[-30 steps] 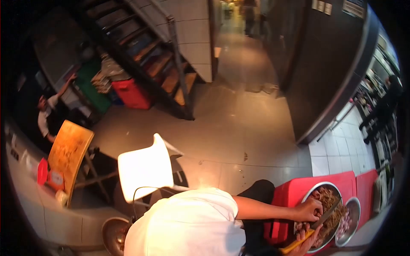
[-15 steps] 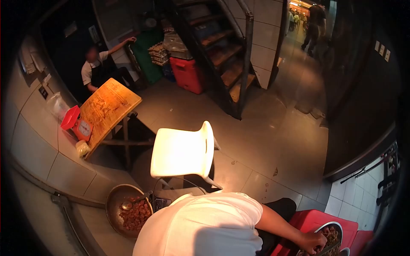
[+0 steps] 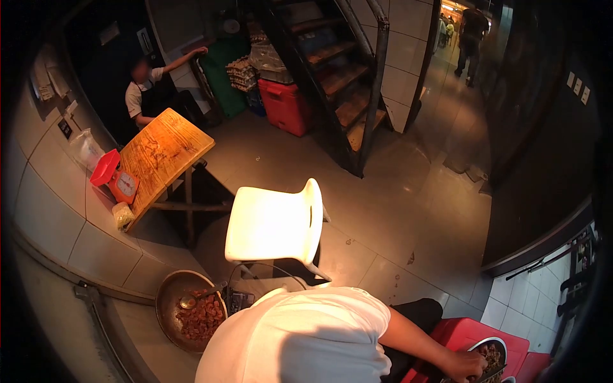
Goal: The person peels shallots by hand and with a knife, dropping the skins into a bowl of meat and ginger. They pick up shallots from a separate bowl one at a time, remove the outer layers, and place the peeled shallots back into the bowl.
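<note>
Head view: left hand (image 3: 465, 366) at the near rim of metal bowl (image 3: 502, 344), maybe touching its brown shreds; grip impossible to tell. Bowl on red crate (image 3: 465, 329), bottom right. Right hand out of frame.

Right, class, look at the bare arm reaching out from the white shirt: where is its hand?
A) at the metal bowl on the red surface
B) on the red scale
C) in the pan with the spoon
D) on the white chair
A: the hand lies against the near edge of the metal bowl, which sits on the red surface.
</note>
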The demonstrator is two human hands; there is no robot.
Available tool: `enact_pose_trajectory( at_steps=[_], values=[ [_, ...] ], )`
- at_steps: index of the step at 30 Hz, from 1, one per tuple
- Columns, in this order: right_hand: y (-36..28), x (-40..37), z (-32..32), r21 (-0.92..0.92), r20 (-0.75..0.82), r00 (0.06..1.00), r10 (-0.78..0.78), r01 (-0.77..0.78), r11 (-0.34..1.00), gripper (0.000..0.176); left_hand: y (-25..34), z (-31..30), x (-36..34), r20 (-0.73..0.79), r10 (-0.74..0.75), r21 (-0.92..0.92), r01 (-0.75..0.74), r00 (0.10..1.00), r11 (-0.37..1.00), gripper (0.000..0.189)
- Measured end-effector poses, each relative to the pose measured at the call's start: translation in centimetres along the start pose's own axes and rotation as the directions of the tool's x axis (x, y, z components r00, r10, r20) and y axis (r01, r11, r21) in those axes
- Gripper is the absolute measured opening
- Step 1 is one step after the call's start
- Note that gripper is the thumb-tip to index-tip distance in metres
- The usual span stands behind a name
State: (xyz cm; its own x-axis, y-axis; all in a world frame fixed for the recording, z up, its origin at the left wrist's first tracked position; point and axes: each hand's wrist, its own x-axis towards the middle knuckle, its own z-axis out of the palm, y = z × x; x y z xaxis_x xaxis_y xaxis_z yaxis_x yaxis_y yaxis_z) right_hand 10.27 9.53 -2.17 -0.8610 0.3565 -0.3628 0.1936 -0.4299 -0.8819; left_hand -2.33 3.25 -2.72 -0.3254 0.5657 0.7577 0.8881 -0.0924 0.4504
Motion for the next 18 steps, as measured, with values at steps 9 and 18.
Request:
enact_pose_trajectory(
  at_steps=[9,18],
  values=[
    [-0.4,-0.2,-2.4,-0.003,-0.037,0.999,-0.023,0.023,1.000,0.066,-0.2,0.8,0.1,-0.043,-0.052,-0.057,0.050,0.998,0.997,0.024],
    [-0.8,-1.3,-8.1,0.054,-0.100,0.994,-0.053,0.058,0.997,0.077,-0.4,3.5,-1.0,-0.178,-0.399,-0.389,0.308,0.900,0.868,0.017]
  ],
)
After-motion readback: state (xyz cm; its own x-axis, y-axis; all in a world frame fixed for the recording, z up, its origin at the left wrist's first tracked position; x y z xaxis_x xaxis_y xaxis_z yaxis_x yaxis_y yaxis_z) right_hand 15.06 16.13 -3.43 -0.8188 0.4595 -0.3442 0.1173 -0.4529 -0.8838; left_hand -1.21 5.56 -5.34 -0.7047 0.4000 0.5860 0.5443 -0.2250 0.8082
